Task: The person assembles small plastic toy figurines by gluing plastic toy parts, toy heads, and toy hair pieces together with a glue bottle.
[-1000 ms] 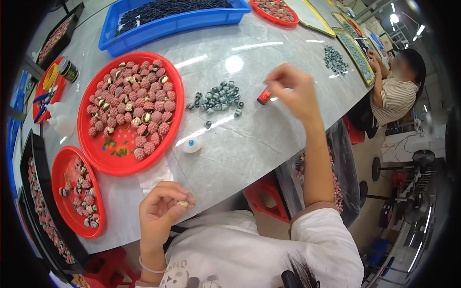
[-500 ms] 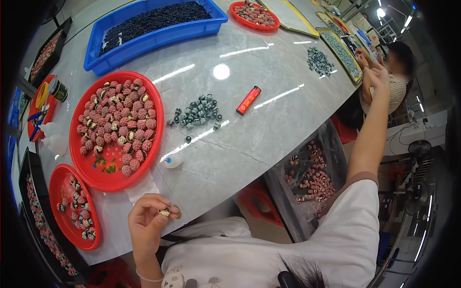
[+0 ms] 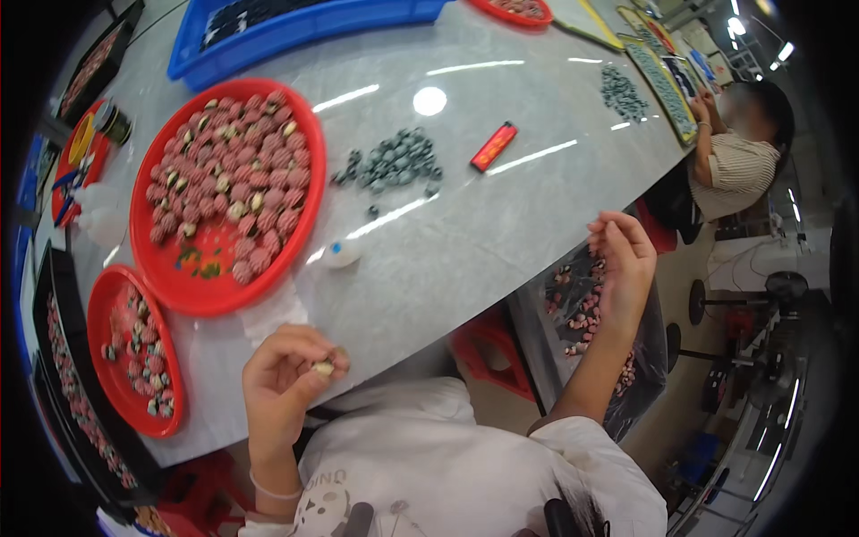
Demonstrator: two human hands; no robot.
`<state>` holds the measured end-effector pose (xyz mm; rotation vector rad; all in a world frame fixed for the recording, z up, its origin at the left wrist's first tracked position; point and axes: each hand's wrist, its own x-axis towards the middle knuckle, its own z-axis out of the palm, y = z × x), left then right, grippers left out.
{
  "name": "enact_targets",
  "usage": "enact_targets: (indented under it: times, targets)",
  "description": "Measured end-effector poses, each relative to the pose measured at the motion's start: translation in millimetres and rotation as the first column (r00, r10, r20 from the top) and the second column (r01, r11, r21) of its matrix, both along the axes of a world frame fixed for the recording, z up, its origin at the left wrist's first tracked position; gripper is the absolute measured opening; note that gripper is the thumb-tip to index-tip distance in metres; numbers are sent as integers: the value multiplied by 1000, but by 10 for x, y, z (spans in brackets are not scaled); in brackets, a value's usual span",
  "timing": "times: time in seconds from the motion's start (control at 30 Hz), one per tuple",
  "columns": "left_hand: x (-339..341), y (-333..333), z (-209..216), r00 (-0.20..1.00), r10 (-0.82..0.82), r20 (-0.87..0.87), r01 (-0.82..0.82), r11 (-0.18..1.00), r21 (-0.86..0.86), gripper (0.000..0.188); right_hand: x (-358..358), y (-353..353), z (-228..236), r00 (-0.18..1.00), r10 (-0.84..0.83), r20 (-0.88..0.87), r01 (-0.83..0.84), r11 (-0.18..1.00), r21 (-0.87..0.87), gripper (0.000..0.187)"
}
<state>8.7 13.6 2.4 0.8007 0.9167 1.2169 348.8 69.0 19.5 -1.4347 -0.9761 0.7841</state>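
Near the front edge of the table, my left hand [image 3: 276,385] pinches a small shell-shaped bead [image 3: 323,367], pale on the side that shows. My right hand [image 3: 629,273] is raised over the table's right edge, its fingertips pressed together. Whatever may be between them is too small to make out. Ahead of my left hand lies a large round red tray [image 3: 165,273] with many pink ridged beads [image 3: 246,148], some showing cream and dark sides. A smaller red tray [image 3: 114,380] to its left carries similar beads. Grey-green round beads [image 3: 398,161] lie heaped mid-table.
A small white bottle [image 3: 342,255] with a blue tip and a red lighter [image 3: 494,147] are on the table. A blue bin [image 3: 295,43] stands at the back. Below the right edge is a plastic-lined crate [image 3: 649,376] beside a red stool [image 3: 490,353]. A co-worker [image 3: 738,166] sits far right.
My right hand has come back from far right, lower and nearer to me. The left hand keeps its pinch on the bead. The whole view has shifted slightly.
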Motion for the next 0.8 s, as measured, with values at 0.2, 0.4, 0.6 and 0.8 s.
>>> enact_targets:
  times: [0.2, 0.4, 0.6, 0.8]
  targets:
    - [-29, 36, -21, 997, -74, 5, 73, 993, 95, 18, -1180, 217, 87, 851, 416, 321, -464, 882, 86, 21]
    - [-118, -64, -61, 982, -142, 128, 125, 984, 130, 19, -1836, 300, 11, 595, 486, 640, -637, 771, 6, 30]
    - [-164, -68, -80, 980, -96, 175, 77, 991, 111, 21, -1757, 1, -23, 654, 724, 219, -741, 672, -9, 37]
    - [-167, -28, -78, 957, -60, 284, 56, 998, 22, 29, -1290, -245, 134, 688, 704, -177, -723, 685, -88, 43]
